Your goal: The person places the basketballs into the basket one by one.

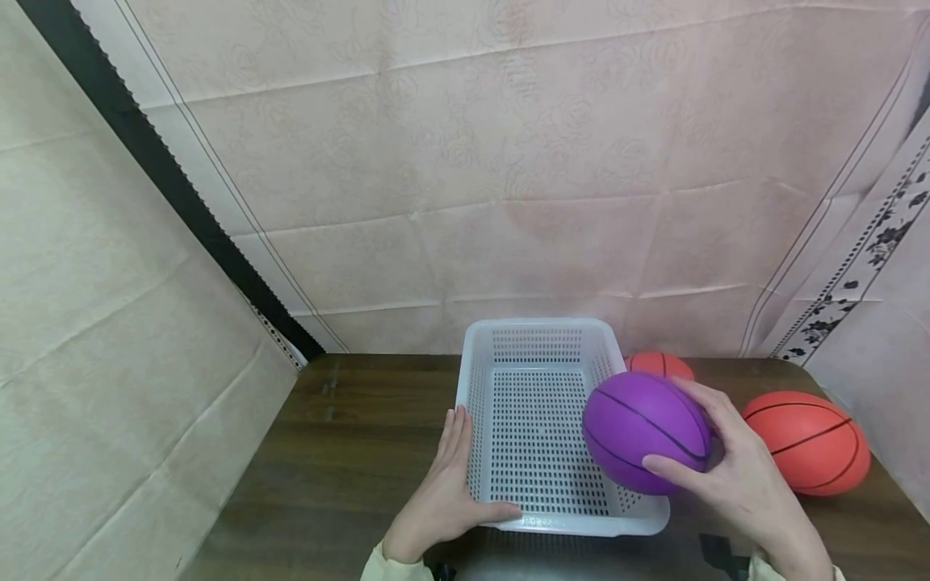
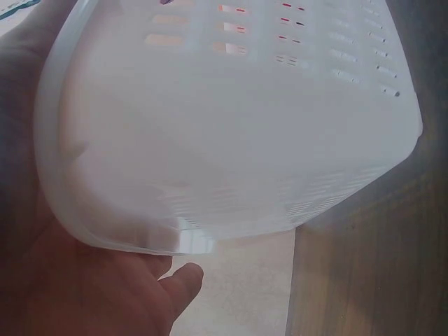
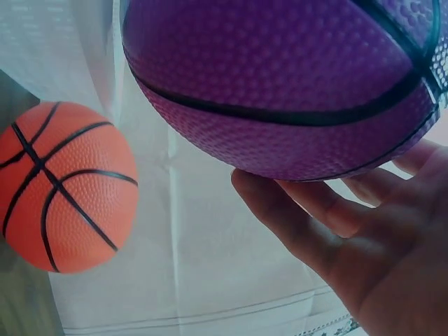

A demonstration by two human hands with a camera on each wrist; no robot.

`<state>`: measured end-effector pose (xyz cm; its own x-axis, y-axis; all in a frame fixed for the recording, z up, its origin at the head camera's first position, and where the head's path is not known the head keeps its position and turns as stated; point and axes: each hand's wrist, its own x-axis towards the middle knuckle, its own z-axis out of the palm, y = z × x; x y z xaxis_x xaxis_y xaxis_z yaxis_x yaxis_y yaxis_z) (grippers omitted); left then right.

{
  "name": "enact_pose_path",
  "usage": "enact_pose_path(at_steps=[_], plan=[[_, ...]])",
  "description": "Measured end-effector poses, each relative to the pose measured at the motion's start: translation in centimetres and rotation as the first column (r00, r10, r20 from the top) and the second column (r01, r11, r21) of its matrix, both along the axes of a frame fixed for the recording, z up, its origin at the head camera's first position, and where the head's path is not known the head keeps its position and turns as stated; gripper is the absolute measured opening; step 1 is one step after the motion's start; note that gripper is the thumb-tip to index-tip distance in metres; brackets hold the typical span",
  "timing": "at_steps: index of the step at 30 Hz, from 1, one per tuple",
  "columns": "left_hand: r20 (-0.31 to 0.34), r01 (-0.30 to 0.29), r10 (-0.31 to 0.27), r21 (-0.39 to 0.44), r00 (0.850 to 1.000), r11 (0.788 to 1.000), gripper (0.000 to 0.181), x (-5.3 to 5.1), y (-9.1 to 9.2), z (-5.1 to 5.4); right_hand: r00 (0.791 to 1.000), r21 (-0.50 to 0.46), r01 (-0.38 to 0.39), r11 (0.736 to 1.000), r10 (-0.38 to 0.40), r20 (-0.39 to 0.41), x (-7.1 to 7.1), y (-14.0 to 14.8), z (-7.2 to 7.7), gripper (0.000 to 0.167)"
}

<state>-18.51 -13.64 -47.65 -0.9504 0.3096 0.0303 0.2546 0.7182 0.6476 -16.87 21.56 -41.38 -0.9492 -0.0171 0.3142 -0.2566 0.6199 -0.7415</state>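
A purple basketball [image 1: 647,432] with dark seams is over the right side of a white plastic basket [image 1: 538,523]. My right hand [image 1: 748,472] grips the ball from its right, with the thumb at the front and fingers over the far upper side. In the right wrist view, fingers [image 3: 308,217] touch the ball's underside as seen there. My left hand [image 1: 452,492] holds the basket's near left corner. Its thumb lies across the front rim and its fingers run along the left side. The left wrist view shows the basket's outer wall [image 2: 231,133] close up.
One orange-red basketball [image 1: 806,444] rests on the dark wooden table [image 1: 349,452] at the right. Another orange-red ball [image 1: 661,365] shows partly behind the purple one, beside the basket. Pale patterned cloth [image 1: 508,161] hangs at the back and both sides.
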Motion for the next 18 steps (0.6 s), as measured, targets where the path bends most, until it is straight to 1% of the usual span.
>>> enact_pose_path(at_steps=[4, 10, 15, 18], plan=[[-0.006, 0.001, -0.001, 0.000, 1.000, 1.000, 0.142, 0.1, 0.0, -0.1, 0.999, 0.003, -0.031, 1.000, 0.031, -0.014, -0.3, -0.7, -0.2, 0.092], [-0.014, 0.004, -0.004, 0.008, 1.000, 1.000, 0.142, 0.1, -0.1, -0.3, 0.996, -0.025, -0.084, 0.996, 0.084, -0.001, -0.6, -1.6, -0.5, 0.090], [-0.008, 0.005, -0.005, 0.006, 1.000, 1.000, 0.142, 0.1, 0.0, -0.2, 0.996, -0.022, -0.090, 0.996, 0.091, 0.010, -0.7, -1.9, -0.7, 0.089], [-0.005, 0.002, -0.002, 0.007, 1.000, 1.000, 0.142, 0.1, 0.0, -0.3, 0.996, -0.019, -0.092, 0.996, 0.092, -0.001, -0.8, -2.1, -0.7, 0.090]])
